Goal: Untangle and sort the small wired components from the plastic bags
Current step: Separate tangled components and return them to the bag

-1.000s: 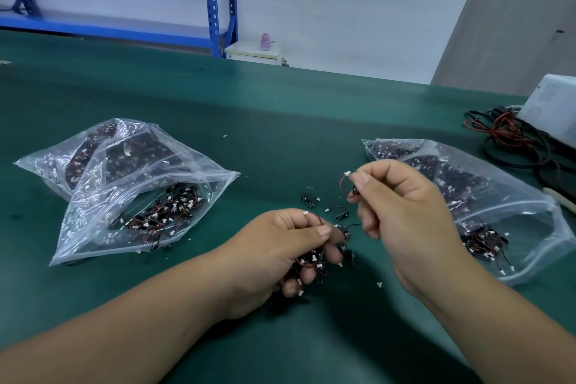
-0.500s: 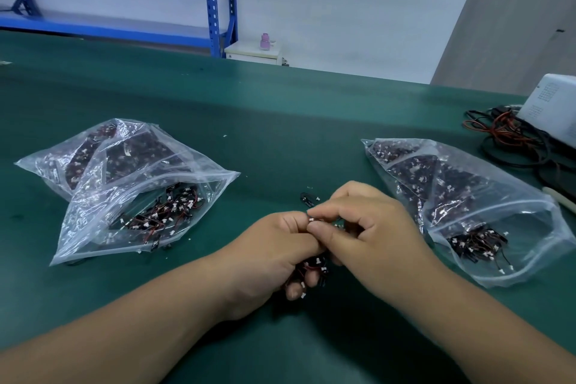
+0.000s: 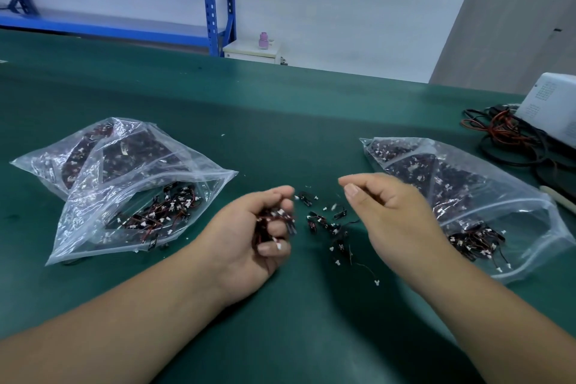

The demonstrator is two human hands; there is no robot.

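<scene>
My left hand (image 3: 249, 237) lies on the green table (image 3: 280, 121) and grips a tangled bunch of small black wired components (image 3: 274, 223) with white plugs. My right hand (image 3: 389, 215) hovers to the right of it with fingers curled and thumb close to the forefinger. It is blurred, so I cannot tell whether anything is pinched there. Several loose components (image 3: 327, 224) lie on the table between the hands. A clear plastic bag (image 3: 93, 196) of components lies open at the left, and another bag (image 3: 498, 196) lies at the right.
A white box (image 3: 551, 106) and a heap of red and black cables (image 3: 505, 137) sit at the table's far right edge. Blue shelving (image 3: 215, 0) stands beyond the table. A white stick-like object (image 3: 558, 199) lies by the right bag.
My right hand went from the air down to the bunch in my left hand, then pulled away to the right. More loose components now lie between the hands.
</scene>
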